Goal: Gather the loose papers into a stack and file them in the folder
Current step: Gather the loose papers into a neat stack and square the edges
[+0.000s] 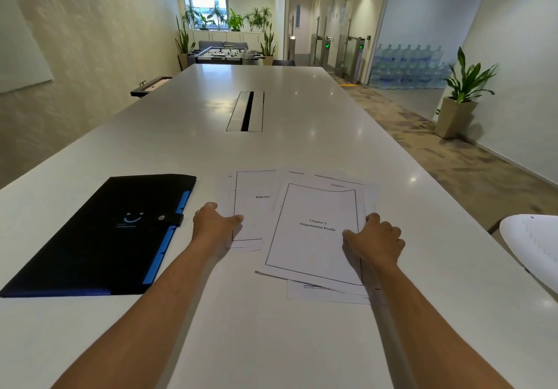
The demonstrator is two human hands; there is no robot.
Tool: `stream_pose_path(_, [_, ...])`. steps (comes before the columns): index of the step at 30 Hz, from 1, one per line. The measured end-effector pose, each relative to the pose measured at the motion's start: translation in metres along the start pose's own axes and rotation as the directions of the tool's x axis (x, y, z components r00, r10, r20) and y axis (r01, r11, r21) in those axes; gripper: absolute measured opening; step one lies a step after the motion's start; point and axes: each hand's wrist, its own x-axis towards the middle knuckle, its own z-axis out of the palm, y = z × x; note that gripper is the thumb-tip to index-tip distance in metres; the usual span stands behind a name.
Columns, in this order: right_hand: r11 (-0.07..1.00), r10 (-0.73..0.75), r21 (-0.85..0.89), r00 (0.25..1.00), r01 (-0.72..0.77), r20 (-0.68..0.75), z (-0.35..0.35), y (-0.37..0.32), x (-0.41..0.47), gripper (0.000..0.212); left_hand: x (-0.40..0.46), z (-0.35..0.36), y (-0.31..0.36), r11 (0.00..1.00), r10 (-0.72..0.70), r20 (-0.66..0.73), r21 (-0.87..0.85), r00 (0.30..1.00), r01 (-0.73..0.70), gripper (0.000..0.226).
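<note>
Several loose white printed papers (314, 231) lie overlapped and fanned on the white table (271, 147) in front of me. The top sheet reads "Chapter 2 Organization Profile". My left hand (213, 222) grips the left edge of the pile, thumb on top of a sheet. My right hand (374, 237) grips the right edge of the top sheets, thumb on the page. A black folder (99, 237) with blue tabs and a snap strap lies shut to the left, a small gap from my left hand.
A cable slot (246, 111) is set into the table's middle. A white chair back (534, 243) sits at the table's right edge. A potted plant (462, 98) stands by the right wall. A foosball table (225, 53) is beyond the far end.
</note>
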Motion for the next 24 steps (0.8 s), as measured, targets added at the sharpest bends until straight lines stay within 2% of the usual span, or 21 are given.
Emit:
stream_pose_path(9, [0.987, -0.154, 0.057, 0.988, 0.153, 0.011, 0.022, -0.031, -0.007, 0.063, 0.003, 0.001, 0.005, 0.977, -0.061, 0.109, -0.197, 0.992, 0.082, 0.074])
stream_pose_path(13, [0.971, -0.232, 0.062, 0.973, 0.23, 0.014, 0.03, -0.039, -0.01, 0.067, 0.007, -0.002, 0.007, 0.939, -0.103, 0.139, -0.312, 0.985, 0.142, 0.078])
stream_pose_path(16, [0.959, -0.273, 0.078, 0.962, 0.271, 0.017, 0.034, -0.044, -0.012, 0.067, 0.008, -0.002, 0.006, 0.863, -0.129, 0.187, -0.462, 0.974, 0.203, 0.083])
stream_pose_path(21, [0.948, -0.303, 0.1, 0.953, 0.301, 0.003, 0.038, -0.047, -0.015, 0.068, 0.01, 0.002, 0.002, 0.832, -0.101, 0.28, -0.503, 0.955, 0.235, 0.088])
stream_pose_path(22, [0.947, -0.305, 0.105, 0.952, 0.303, 0.002, 0.039, -0.047, -0.015, 0.068, 0.009, 0.003, 0.002, 0.847, -0.099, 0.295, -0.475, 0.95, 0.236, 0.083])
stream_pose_path(24, [0.944, -0.308, 0.123, 0.951, 0.305, 0.007, 0.039, -0.047, -0.015, 0.067, 0.009, 0.007, 0.004, 0.893, -0.097, 0.296, -0.396, 0.95, 0.215, 0.051])
